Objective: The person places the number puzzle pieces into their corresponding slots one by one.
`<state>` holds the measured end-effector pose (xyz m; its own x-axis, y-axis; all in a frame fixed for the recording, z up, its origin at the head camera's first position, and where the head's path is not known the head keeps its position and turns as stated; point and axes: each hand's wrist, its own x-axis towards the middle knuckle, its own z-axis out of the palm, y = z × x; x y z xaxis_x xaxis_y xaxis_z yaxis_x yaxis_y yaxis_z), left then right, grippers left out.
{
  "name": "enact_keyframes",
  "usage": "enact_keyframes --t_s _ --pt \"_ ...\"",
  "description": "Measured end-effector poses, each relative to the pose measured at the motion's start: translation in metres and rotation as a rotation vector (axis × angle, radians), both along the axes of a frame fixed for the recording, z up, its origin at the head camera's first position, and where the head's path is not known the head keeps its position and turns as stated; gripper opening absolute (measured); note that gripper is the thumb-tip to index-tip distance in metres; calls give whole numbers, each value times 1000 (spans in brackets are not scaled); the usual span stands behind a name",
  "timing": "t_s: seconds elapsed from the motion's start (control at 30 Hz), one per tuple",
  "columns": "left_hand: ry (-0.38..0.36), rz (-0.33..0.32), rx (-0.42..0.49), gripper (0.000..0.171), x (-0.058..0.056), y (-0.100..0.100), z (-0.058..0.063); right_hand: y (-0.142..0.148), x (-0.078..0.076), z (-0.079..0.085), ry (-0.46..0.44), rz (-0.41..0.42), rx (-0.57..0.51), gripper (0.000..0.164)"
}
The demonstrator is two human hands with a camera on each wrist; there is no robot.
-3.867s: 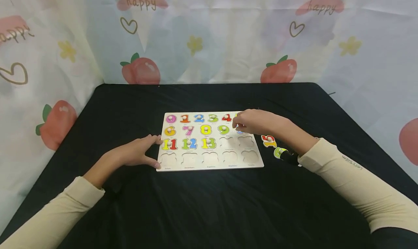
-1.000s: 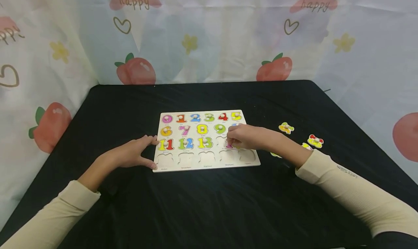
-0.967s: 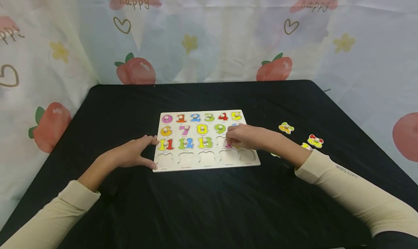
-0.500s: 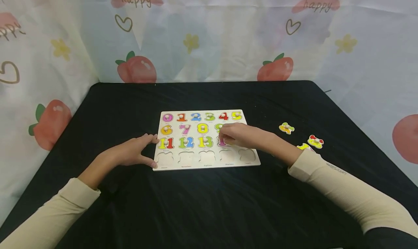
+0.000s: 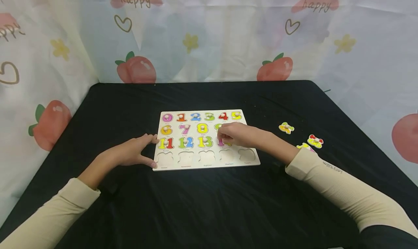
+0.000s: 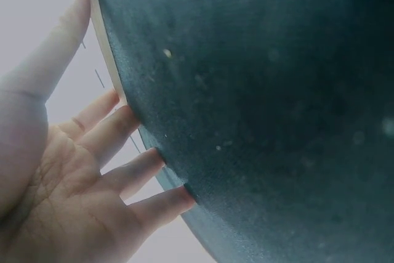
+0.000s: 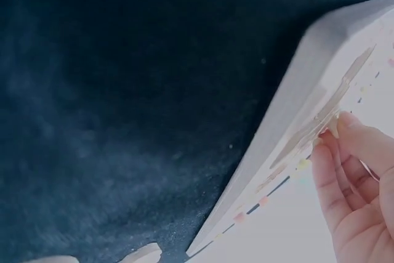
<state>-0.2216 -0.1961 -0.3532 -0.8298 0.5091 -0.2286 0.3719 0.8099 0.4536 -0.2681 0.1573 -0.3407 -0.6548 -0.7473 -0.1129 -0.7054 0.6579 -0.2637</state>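
Note:
A pale wooden number puzzle board (image 5: 196, 162) lies on the black cloth, with several knobbed number pieces in its upper rows. My left hand (image 5: 132, 151) braces the board's left edge, thumb and fingertips against it and fingers fairly straight. Over the third row, my right hand (image 5: 240, 133) bends thumb and fingers together at a number puzzle piece (image 5: 220, 142) with a pink 1, which sits at the slot right of the 13 piece (image 5: 205, 142). In the right wrist view those fingertips pinch a small pale knob (image 7: 334, 125). The hand hides the piece's right part.
Loose number pieces lie on the cloth right of the board: a green and orange one (image 5: 286, 128), a red and yellow one (image 5: 315, 141), and a yellow and pink one (image 5: 306, 146) by the right sleeve. Recessed slots (image 5: 207, 157) line the bottom row.
My right hand has moved from the board's upper right down and left to the third row, bringing the pink-1 piece to the slot beside 13. The left hand stays at the edge.

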Motion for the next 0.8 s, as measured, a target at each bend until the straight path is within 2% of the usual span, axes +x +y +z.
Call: enact_keyframes --t_s 0.2,0.4,0.53,0.8 --pt "1 -3 -5 89 0 1 -1 6 1 6 -10 -25 58 19" --pt "5 -5 -8 89 0 2 0 28 1 19 64 -17 47 21" --pt "7 3 -8 91 0 1 0 45 3 29 94 -65 60 20" --pt "10 8 -10 92 0 -1 -2 76 4 48 28 -201 146 19"
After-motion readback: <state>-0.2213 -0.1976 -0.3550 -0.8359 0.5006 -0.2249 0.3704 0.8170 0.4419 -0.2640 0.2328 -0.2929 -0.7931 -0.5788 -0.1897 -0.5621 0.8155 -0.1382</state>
